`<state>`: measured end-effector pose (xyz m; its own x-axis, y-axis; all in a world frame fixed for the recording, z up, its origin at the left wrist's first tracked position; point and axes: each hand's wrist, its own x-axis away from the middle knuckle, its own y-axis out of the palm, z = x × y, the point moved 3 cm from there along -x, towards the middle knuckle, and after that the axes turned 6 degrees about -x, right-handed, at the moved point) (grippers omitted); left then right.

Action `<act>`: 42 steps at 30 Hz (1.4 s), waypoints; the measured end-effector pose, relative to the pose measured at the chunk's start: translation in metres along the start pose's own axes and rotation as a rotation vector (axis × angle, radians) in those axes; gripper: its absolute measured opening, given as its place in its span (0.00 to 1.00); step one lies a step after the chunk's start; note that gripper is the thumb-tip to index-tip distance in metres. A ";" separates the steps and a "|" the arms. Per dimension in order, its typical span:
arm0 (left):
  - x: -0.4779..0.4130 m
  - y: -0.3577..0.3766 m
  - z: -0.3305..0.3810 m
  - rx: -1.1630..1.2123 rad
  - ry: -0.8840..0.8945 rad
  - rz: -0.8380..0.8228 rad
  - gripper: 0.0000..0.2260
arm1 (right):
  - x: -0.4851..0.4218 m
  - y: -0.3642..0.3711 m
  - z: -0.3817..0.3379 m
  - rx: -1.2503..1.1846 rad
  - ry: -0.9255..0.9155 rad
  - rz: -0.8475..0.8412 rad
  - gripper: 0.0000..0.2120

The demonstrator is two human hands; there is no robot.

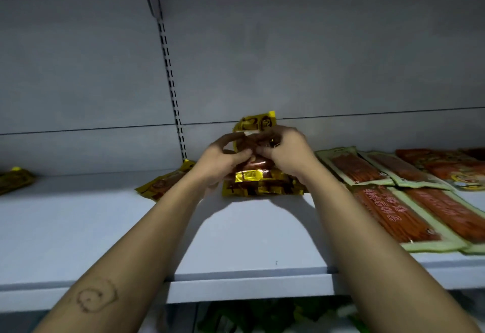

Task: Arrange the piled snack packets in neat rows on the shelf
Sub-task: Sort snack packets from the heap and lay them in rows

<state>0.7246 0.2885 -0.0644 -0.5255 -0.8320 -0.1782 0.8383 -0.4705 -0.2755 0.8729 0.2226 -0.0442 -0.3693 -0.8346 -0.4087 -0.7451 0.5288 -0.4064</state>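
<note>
Smooth grey shelf (105,227), hands pinching glossy foil packet (258,123)

We see shelf (249,240): painted sheet metal by look, smooth, matt pale grey; back panel (315,56) same matt finish; slotted upright (170,75) dull metal. We note upright yellow packet (258,122): shiny crinkled plastic film, foil-like glints; yellow stack (259,185) same gloss; orange packets (393,214) smooth glossy plastic.

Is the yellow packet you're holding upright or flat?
Upright: the packet stands on end, pinched by the left hand and right hand, its top edge above the fingers, over the flat pile.
</note>
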 end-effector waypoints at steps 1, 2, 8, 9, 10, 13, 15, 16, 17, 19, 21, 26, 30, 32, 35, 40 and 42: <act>0.005 -0.005 -0.001 -0.034 0.000 0.012 0.22 | 0.008 0.005 -0.002 0.047 0.014 -0.043 0.14; 0.011 -0.010 -0.002 -0.084 -0.005 0.004 0.22 | 0.016 0.010 -0.002 0.102 0.024 -0.077 0.18; 0.052 -0.027 -0.029 -0.692 -0.019 -0.164 0.25 | 0.072 0.035 -0.003 0.451 0.091 -0.230 0.20; 0.060 -0.026 -0.033 -0.806 0.004 -0.167 0.25 | 0.081 0.039 -0.004 0.574 0.082 -0.228 0.19; 0.066 -0.025 -0.038 -0.900 0.039 -0.151 0.25 | 0.089 0.043 -0.005 0.701 0.069 -0.207 0.19; 0.081 -0.025 -0.054 -0.883 0.134 -0.052 0.22 | 0.107 0.052 -0.004 0.825 0.017 -0.066 0.19; 0.084 -0.029 -0.059 -0.680 0.186 -0.023 0.18 | 0.115 0.055 -0.006 0.703 -0.034 0.004 0.20; 0.083 -0.030 -0.062 -0.628 0.202 -0.029 0.16 | 0.118 0.058 -0.006 0.661 -0.052 -0.014 0.20; 0.082 -0.031 -0.064 -0.646 0.224 -0.044 0.14 | 0.121 0.061 -0.006 0.643 -0.067 -0.057 0.19; 0.080 -0.029 -0.067 -0.751 0.255 -0.058 0.13 | 0.124 0.066 -0.004 0.601 -0.080 -0.131 0.18; 0.082 -0.027 -0.065 -0.783 0.259 -0.049 0.14 | 0.125 0.067 -0.002 0.582 -0.076 -0.135 0.18; 0.082 -0.058 -0.059 -1.048 0.232 0.112 0.19 | 0.122 0.065 -0.004 0.613 -0.074 -0.043 0.21; 0.061 -0.121 -0.070 -1.173 -0.013 0.141 0.24 | 0.124 0.065 -0.009 0.619 -0.060 0.011 0.21; 0.050 -0.143 -0.080 -1.127 -0.169 0.048 0.30 | 0.125 0.068 -0.011 0.627 -0.065 0.010 0.20; 0.044 -0.148 -0.089 -1.121 -0.241 -0.065 0.31 | 0.124 0.074 -0.019 0.604 -0.087 0.019 0.18; 0.042 -0.136 -0.069 -1.220 -0.143 0.084 0.13 | 0.122 0.085 -0.044 0.477 -0.127 0.010 0.16; 0.043 -0.130 -0.058 -1.011 -0.052 0.152 0.11 | 0.121 0.082 -0.052 0.243 -0.009 -0.014 0.17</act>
<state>0.5848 0.3311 -0.0913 -0.3966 -0.8851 -0.2434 0.3680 0.0896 -0.9255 0.7384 0.1570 -0.0842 -0.3541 -0.8414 -0.4082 -0.5946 0.5394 -0.5962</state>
